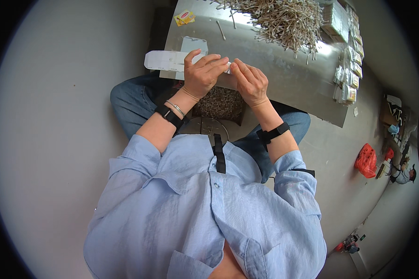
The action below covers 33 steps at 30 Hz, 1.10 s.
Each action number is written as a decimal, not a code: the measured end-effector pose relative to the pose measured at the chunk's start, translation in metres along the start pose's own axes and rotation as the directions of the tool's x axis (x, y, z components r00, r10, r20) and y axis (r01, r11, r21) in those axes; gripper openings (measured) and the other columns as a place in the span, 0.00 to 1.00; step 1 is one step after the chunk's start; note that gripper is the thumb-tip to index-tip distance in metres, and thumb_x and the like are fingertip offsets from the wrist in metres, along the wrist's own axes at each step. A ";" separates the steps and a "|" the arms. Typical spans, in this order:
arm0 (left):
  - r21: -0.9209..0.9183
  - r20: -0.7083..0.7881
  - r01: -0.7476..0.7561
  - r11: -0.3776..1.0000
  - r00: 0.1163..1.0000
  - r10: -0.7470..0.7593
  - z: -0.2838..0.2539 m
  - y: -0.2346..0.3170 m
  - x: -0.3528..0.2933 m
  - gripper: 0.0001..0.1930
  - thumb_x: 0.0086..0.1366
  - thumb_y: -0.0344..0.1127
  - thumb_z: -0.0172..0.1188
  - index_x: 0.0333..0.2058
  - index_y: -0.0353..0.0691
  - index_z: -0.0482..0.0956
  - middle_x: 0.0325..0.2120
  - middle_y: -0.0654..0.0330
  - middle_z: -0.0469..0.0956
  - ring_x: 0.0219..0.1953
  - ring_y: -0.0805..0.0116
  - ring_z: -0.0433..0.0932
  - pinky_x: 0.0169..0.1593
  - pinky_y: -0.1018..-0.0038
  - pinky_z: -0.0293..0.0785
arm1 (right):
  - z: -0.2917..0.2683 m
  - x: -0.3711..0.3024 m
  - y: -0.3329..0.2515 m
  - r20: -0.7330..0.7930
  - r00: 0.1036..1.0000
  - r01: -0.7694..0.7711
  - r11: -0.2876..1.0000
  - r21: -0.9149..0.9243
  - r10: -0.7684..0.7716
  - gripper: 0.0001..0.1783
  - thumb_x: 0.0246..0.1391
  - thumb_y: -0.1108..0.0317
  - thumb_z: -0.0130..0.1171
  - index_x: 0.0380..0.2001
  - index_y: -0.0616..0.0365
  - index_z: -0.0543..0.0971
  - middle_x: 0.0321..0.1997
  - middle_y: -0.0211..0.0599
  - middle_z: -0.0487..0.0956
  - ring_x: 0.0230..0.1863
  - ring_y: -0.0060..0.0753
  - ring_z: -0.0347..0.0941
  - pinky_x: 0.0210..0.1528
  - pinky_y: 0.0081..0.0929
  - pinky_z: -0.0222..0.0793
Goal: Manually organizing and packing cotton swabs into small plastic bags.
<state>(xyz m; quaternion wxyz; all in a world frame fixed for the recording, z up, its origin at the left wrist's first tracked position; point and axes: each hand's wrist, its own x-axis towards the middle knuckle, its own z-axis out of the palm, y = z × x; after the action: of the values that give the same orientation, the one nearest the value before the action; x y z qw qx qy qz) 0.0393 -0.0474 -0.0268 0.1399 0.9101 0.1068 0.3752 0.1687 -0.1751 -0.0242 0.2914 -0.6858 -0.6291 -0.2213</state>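
Your left hand (pixel 201 74) and right hand (pixel 250 83) pinch a flat white carton (pixel 165 60) at the near edge of the metal table (pixel 284 79); stick pile (pixel 279 18) well beyond.

Grey floor (pixel 56 139), metal table (pixel 288 79), red bag (pixel 366 160) on floor.

One head-worn fisheye view, straight down, close over the hands (pixel 226 74) and table (pixel 284 79).

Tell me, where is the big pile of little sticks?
In the head view, the pile of thin sticks lies at the far end of the grey table, ahead and right of both hands, beside the stacked packets along the right edge.
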 end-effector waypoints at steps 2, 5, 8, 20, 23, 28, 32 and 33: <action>0.011 0.002 -0.008 1.000 1.000 0.008 -0.001 -0.001 -0.002 0.07 0.54 0.31 0.63 0.31 0.55 0.81 0.37 0.75 0.83 0.43 0.79 0.78 0.63 0.66 0.49 | 0.000 0.000 0.000 0.016 1.000 0.008 1.000 -0.001 -0.008 0.11 0.47 0.71 0.61 0.36 0.57 0.78 0.41 0.33 0.80 0.36 0.28 0.79 0.33 0.23 0.73; 0.032 -0.008 -0.009 0.999 1.000 0.009 0.001 -0.001 0.001 0.08 0.54 0.31 0.63 0.32 0.56 0.81 0.36 0.76 0.83 0.44 0.79 0.78 0.63 0.66 0.48 | 0.001 0.000 0.002 0.022 0.999 0.026 0.999 -0.028 -0.025 0.11 0.47 0.71 0.60 0.37 0.56 0.78 0.42 0.33 0.80 0.35 0.28 0.78 0.33 0.22 0.73; 0.063 -0.022 -0.002 0.998 1.000 0.003 0.003 0.003 0.000 0.10 0.53 0.31 0.63 0.34 0.57 0.81 0.37 0.77 0.82 0.43 0.79 0.78 0.63 0.66 0.49 | 0.001 -0.001 0.002 0.017 1.000 0.022 0.998 -0.061 -0.020 0.13 0.46 0.70 0.60 0.38 0.56 0.77 0.42 0.33 0.80 0.34 0.28 0.78 0.33 0.22 0.73; -0.124 0.049 0.087 0.988 0.995 -0.081 -0.001 0.000 0.008 0.14 0.50 0.27 0.64 0.36 0.52 0.83 0.38 0.71 0.82 0.39 0.73 0.76 0.59 0.69 0.58 | 0.004 0.000 0.003 0.041 0.970 -0.238 0.902 0.361 0.239 0.13 0.47 0.74 0.61 0.39 0.53 0.80 0.39 0.32 0.81 0.35 0.34 0.78 0.36 0.28 0.74; -0.297 0.107 0.155 0.942 0.986 -0.128 0.004 -0.008 0.012 0.14 0.50 0.25 0.63 0.37 0.48 0.83 0.39 0.66 0.81 0.40 0.67 0.77 0.56 0.69 0.66 | 0.003 0.002 -0.002 0.040 0.958 -0.281 0.897 0.341 0.285 0.10 0.47 0.74 0.61 0.36 0.52 0.81 0.38 0.28 0.82 0.35 0.32 0.79 0.36 0.28 0.74; -0.535 0.115 0.215 0.817 0.977 -0.182 0.011 -0.009 0.006 0.14 0.52 0.22 0.61 0.38 0.44 0.82 0.40 0.60 0.81 0.44 0.60 0.80 0.50 0.69 0.76 | 0.001 0.006 -0.001 -0.015 0.989 -0.141 0.981 0.132 0.144 0.08 0.46 0.74 0.61 0.33 0.55 0.81 0.38 0.30 0.82 0.36 0.30 0.79 0.34 0.25 0.75; -0.503 0.137 0.231 0.833 0.973 -0.187 0.005 -0.008 0.005 0.13 0.54 0.20 0.59 0.37 0.42 0.82 0.39 0.56 0.82 0.41 0.60 0.82 0.43 0.73 0.80 | 0.002 0.009 -0.003 -0.014 0.994 -0.108 0.987 0.120 0.110 0.08 0.45 0.75 0.61 0.32 0.57 0.80 0.38 0.33 0.82 0.36 0.31 0.80 0.34 0.26 0.75; -0.480 0.131 0.224 0.848 0.974 -0.183 0.003 -0.007 0.006 0.12 0.54 0.19 0.58 0.36 0.40 0.82 0.38 0.55 0.82 0.40 0.60 0.82 0.43 0.73 0.80 | 0.004 0.008 -0.002 -0.021 0.994 -0.101 0.987 0.123 0.104 0.08 0.44 0.75 0.61 0.32 0.58 0.80 0.38 0.34 0.82 0.36 0.31 0.80 0.34 0.25 0.75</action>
<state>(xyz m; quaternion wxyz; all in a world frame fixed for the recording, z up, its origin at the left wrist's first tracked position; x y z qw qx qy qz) 0.0449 -0.0394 -0.0279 0.4098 0.8422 0.0981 0.3363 0.1670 -0.1664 -0.0211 0.3522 -0.6951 -0.6013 -0.1768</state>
